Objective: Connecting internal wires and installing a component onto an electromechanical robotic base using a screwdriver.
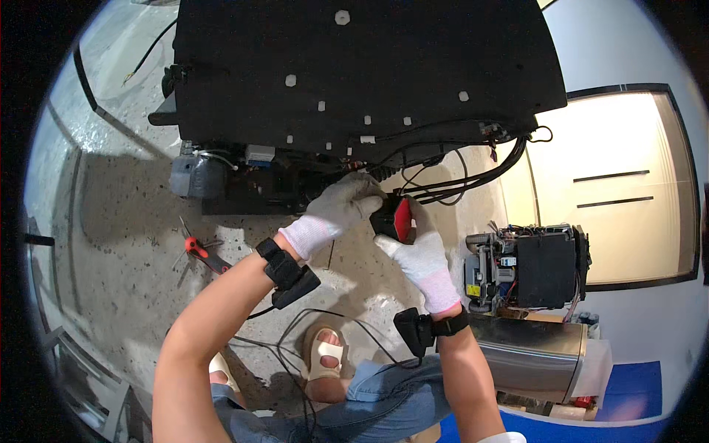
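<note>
Red-and-black piece [401, 219], right at the centre of the frame, and my right grip [419, 251] has it: gloved fingers and thumb closed around it, red face toward the right. Just beside it, my left grip [343, 203] is up at the lower edge of a big black panel [369, 66], fingers bent; whether they pinch anything, I cannot tell from this angle. Black cables [473, 183] run off to the right, just above the piece, toward the panel's corner. Both wrists I'm watching wear black straps, the right one [450, 323] carrying a small black unit. Left of centre, a red-and-black hand tool [203, 253] lies on the speckled floor [125, 221]. Over at the right of the frame, a smaller machine [546, 269] shows its wiring above a shiny metal cabinet [524, 351].
</note>
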### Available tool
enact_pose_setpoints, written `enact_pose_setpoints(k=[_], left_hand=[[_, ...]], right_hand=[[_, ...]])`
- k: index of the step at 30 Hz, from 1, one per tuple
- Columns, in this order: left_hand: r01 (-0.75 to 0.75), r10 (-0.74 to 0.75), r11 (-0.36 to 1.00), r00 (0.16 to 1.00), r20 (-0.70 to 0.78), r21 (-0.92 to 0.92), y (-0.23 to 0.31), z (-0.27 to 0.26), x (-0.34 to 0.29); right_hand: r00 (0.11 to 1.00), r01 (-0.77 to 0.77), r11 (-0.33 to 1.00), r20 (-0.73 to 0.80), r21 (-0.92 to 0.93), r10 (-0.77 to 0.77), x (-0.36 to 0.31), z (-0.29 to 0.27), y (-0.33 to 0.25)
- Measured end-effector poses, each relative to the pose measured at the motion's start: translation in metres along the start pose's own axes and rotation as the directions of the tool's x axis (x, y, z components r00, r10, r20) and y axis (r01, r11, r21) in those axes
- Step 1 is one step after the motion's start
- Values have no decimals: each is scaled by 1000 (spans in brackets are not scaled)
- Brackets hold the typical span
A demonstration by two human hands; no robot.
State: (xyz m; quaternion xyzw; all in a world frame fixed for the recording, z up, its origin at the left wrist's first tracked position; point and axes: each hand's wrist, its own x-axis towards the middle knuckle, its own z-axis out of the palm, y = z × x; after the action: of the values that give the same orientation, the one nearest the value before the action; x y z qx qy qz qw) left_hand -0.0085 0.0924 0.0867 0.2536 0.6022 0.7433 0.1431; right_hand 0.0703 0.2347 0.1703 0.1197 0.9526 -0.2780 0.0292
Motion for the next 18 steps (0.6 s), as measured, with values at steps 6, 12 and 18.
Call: enact_pose_setpoints(k=[6,12,18], left_hand=[[-73,83,990,993,-80,121,-1,0,-1],[279,-309,945,931,-192,-170,2,22,-28],[386,-168,809,875,454,-444,-7,70,-87]], right_hand=[[1000,-2,999,7,34,2,0,1,-4],[996,-26,965,-71,261,46,17,6,-1],[974,87,992,-216,87,-67,38,11,11]])
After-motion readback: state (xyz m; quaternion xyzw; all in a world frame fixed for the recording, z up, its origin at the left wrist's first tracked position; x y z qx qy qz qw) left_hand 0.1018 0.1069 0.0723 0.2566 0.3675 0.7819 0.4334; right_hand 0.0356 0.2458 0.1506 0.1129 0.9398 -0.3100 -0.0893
